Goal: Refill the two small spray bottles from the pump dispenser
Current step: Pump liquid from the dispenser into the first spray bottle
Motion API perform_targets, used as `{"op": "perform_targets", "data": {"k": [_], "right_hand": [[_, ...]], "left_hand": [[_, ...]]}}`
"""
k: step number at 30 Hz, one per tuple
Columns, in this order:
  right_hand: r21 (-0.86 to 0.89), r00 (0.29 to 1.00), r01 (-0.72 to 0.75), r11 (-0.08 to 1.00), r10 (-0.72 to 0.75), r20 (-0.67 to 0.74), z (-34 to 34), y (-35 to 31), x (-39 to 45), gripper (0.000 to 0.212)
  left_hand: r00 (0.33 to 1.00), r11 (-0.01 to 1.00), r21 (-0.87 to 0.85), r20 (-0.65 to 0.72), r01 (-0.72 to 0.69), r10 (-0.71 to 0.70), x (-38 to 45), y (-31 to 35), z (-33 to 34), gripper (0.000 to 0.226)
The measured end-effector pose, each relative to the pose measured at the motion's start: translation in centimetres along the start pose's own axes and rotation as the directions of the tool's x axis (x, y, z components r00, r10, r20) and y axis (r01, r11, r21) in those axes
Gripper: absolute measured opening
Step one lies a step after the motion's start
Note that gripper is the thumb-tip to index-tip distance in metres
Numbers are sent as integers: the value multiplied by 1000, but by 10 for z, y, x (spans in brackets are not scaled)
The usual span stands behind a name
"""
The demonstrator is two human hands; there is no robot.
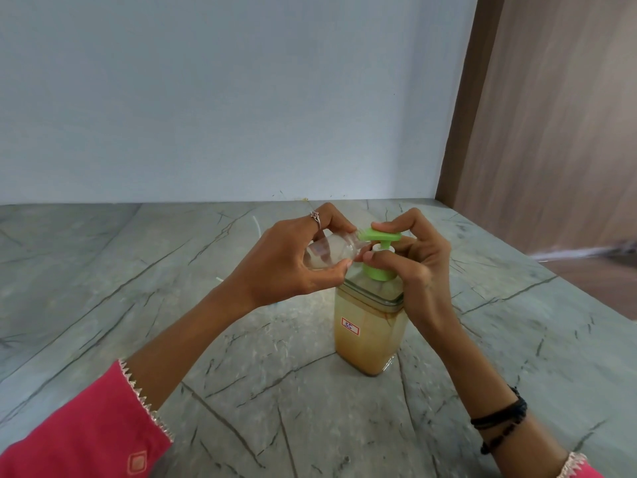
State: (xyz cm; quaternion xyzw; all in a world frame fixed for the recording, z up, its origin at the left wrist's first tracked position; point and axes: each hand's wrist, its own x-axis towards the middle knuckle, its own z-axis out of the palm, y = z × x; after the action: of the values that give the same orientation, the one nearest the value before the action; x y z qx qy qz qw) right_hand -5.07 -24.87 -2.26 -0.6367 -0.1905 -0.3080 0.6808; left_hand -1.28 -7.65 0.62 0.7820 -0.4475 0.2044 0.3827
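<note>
Grey veined stone counter point(241, 339), pale wall behind. Small spray bottle point(325, 251) gripped in left hand point(289, 260), long axis near horizontal, mouth set at spout of pump dispenser point(370, 319). Green pump head point(381, 235) pressed by curled fingers of right hand point(413, 267); second bottle not seen

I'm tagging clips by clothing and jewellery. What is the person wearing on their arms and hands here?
The left hand has a silver flower-shaped ring on one finger, and that arm wears a pink sleeve edged with silvery zigzag trim and a small square motif. The right hand is bare of rings; its wrist carries black thread bands, with a sliver of trimmed pink cuff below.
</note>
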Motion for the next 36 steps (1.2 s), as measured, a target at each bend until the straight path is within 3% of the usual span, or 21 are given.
{"op": "perform_targets", "data": {"k": [4, 20, 29, 36], "right_hand": [[-60, 1000, -5, 998, 3, -30, 3, -3, 3, 17], [-141, 993, 91, 986, -79, 89, -3, 3, -7, 28], [8, 999, 34, 999, -34, 15, 1, 2, -4, 33], [-5, 1000, -3, 1000, 3, -21, 2, -2, 4, 17]], "left_hand": [[1000, 1000, -3, 14, -1, 2, -1, -1, 0, 31], [1000, 1000, -15, -8, 3, -3, 0, 2, -2, 31], [1000, 1000, -17, -11, -8, 8, 0, 3, -2, 30], [1000, 1000, -17, 9, -13, 13, -1, 1, 0, 33]]}}
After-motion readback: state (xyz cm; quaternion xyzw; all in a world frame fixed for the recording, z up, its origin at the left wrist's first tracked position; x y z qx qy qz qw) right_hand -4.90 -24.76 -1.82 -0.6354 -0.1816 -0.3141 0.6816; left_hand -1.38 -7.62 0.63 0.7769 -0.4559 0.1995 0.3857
